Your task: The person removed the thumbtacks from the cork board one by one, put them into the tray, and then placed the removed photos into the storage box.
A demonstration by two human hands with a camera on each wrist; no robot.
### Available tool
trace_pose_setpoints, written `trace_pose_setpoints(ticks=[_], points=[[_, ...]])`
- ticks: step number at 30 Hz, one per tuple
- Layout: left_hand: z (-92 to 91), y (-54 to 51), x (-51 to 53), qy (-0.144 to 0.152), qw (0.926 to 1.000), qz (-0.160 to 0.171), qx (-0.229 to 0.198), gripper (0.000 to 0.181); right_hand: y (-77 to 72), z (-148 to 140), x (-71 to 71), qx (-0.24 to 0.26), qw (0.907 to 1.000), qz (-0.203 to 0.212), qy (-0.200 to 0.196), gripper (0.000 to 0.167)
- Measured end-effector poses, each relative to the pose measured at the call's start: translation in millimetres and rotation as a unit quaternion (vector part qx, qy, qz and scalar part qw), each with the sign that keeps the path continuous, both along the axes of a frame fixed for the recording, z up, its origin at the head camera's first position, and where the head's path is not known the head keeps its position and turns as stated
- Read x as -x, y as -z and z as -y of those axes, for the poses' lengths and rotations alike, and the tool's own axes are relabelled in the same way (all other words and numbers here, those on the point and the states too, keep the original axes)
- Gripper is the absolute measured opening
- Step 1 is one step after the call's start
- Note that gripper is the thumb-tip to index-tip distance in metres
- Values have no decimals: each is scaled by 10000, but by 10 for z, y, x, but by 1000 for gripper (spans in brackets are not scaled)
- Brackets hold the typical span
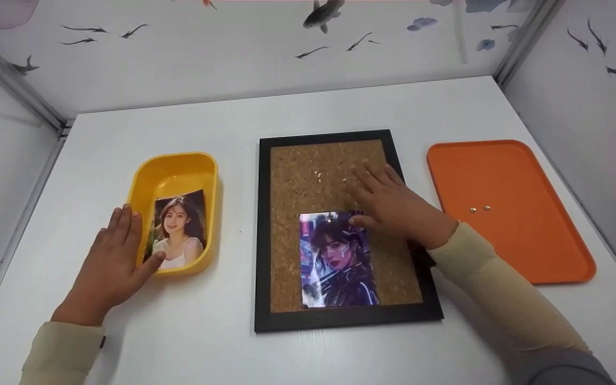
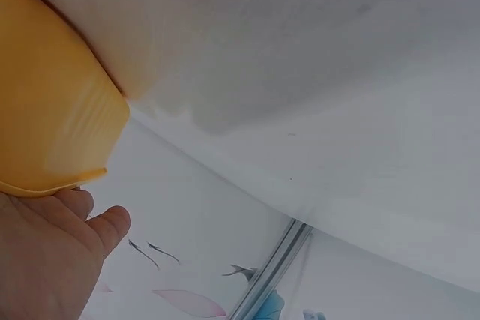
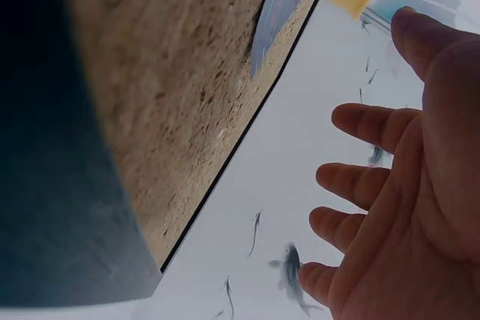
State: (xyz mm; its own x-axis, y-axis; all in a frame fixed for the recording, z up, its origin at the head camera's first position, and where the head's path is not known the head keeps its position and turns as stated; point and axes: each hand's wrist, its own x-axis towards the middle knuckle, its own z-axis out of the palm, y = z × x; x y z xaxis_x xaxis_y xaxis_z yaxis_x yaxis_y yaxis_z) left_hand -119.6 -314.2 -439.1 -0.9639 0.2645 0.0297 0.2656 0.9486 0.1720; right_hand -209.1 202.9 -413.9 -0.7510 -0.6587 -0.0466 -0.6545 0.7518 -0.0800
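My left hand (image 1: 114,259) lies along the left rim of a yellow plastic bin (image 1: 212,214), its fingers fairly straight and the thumb over the near rim. Inside the bin is a portrait photo (image 1: 178,230) of a person in a white top. In the left wrist view the fingers (image 2: 64,211) are at the bin's rim. My right hand (image 1: 391,206) hovers over a black-framed cork board (image 1: 286,256), fingers spread and holding nothing. Below it, a cyberpunk-style picture card (image 1: 335,267) lies on the cork, with a small shiny pin (image 1: 329,220) at its top edge.
At the right stands an orange tray (image 1: 500,176) with two small gold pins, the left pin (image 1: 472,210) and the right pin (image 1: 487,207). White walls with fish prints (image 1: 323,15) enclose the white table (image 1: 212,321) at the back and sides.
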Motion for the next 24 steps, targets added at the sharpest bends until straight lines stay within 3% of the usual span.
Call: trace_pose_setpoints(ticks=[7,13,16,20,24], points=[[5,-11,0,87,9999,-94,-7,92,3,-110,-49,2,10000,-42,67,73],[-23,-74,23,-12,9995,201,231,95,-14,-230,-134,30,9999,-97,133,74],[-55,-103,15,-44,9994,317,149,94,-22,-300,-179,56,9996,-145,218,74],[-152,-138,-27,-3,9999,127,-52,92,-17,-399,-208,124,9992,-201,336,74],[-359,-202,-60,242,9994,-233,-114,91,-4,-521,-231,155,9984,-196,515,74]])
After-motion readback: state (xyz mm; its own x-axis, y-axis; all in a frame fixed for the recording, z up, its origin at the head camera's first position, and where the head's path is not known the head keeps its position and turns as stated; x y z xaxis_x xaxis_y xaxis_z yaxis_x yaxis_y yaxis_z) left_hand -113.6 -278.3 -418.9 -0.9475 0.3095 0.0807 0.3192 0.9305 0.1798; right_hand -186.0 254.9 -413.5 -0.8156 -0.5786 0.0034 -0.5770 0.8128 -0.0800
